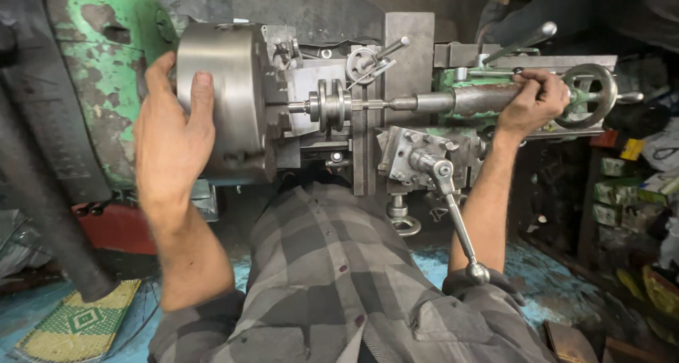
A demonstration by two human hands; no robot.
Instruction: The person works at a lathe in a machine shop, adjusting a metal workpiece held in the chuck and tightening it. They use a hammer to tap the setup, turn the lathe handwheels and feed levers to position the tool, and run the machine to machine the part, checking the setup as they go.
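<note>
Both hands (170,133) (534,101) grasp smooth steel chuck (226,108), rusty tailstock (488,98).

Woven green-yellow mat (78,324) on blue floor (559,278); stacked boxes (622,186) at right.
</note>
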